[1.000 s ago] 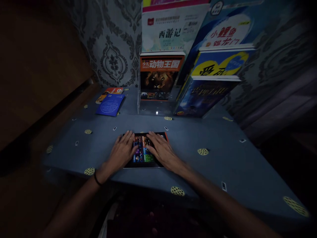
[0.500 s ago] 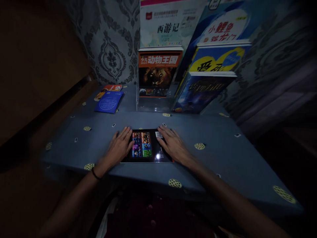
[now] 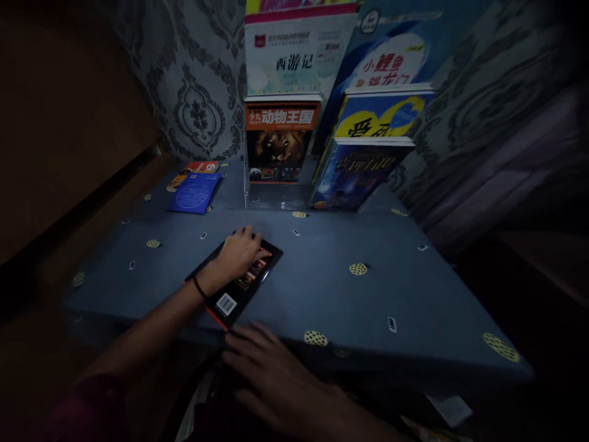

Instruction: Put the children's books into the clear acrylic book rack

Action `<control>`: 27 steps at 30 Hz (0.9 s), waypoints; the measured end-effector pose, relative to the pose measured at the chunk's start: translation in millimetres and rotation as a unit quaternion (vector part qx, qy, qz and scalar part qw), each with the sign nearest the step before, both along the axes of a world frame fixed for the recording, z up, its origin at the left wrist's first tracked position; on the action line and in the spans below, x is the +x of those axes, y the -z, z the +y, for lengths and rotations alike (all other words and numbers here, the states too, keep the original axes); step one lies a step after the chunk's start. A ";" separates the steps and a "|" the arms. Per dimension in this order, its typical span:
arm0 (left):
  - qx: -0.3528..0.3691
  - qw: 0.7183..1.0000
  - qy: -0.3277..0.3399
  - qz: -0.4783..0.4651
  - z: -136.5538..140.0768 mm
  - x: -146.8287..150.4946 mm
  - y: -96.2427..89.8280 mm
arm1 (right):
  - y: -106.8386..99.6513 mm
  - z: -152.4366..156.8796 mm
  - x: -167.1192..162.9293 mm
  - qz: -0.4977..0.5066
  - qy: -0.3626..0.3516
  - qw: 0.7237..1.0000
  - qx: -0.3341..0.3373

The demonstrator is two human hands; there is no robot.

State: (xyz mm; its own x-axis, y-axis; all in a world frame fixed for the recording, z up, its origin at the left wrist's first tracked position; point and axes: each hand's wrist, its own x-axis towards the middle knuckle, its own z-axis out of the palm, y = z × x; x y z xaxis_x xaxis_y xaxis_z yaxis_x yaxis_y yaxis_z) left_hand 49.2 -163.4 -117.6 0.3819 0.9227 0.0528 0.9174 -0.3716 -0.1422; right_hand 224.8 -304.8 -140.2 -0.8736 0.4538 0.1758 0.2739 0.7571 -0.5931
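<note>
1. Left hand [image 3: 239, 250] lies flat, fingers spread, palm down on a dark book [image 3: 234, 279]. It presses on the cover and grips nothing.
2. The book lies face-down and askew on the blue table [image 3: 322, 282], near the front edge, with its barcode corner pointing toward the person. An orange strip shows along its near-left edge.
3. Right hand [image 3: 271, 374] hangs open, fingers loosely spread, below the table's front edge. It is empty and just clear of the book's near corner.
4. Handling judgement: the glossy cover on cloth should slide easily, so keep the palm pressure even and turn it from the centre. The near corner sits close to the edge, so keep it from overhanging. The right hand is well placed to catch that corner.
5. Count, flat on the table: one dark book under the hand, and two thin booklets far left, blue [image 3: 196, 193] partly over an orange one [image 3: 199, 167].
6. Count, upright in the stand [image 3: 276, 196] at the back: five covers visible, among them a lion book [image 3: 278, 144] and a dark blue one [image 3: 356, 175].
7. Wristband [image 3: 199, 286]: one, on the left wrist.
8. The light is dim and small print is unreadable.
</note>
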 end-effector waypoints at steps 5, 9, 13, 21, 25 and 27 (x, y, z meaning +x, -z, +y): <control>-0.011 0.994 0.093 -0.063 -33.4 -4.9 21.5 | -20.4 40.0 -16.4 0.095 -0.045 0.991 -0.086; -0.006 0.980 0.129 -0.152 -56.7 -24.4 44.7 | -25.7 89.3 -30.8 0.159 0.079 0.982 -0.064; -0.025 0.977 0.126 -0.168 -63.7 -23.9 52.1 | -23.6 133.5 -64.6 0.013 -0.007 0.998 -0.053; -0.024 0.984 0.069 -0.163 -60.7 -15.2 32.6 | 3.5 207.6 -83.7 -0.064 0.012 0.998 0.013; -0.015 0.982 0.109 -0.155 -63.4 -19.4 30.8 | 18.2 212.5 -64.9 -0.022 0.056 0.998 0.033; -0.024 0.978 0.127 -0.161 -65.8 -24.0 31.0 | 22.5 204.8 -54.0 -0.015 0.076 0.996 0.041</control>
State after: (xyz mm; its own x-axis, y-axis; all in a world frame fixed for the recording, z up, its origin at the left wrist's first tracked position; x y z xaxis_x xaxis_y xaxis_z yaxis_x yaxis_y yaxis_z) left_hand 25.2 -229.2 -148.6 0.5702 0.8042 0.1677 0.7887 -0.5930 0.1621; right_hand 170.8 -100.0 -162.7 -0.8010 0.5671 0.1919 0.4065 0.7505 -0.5211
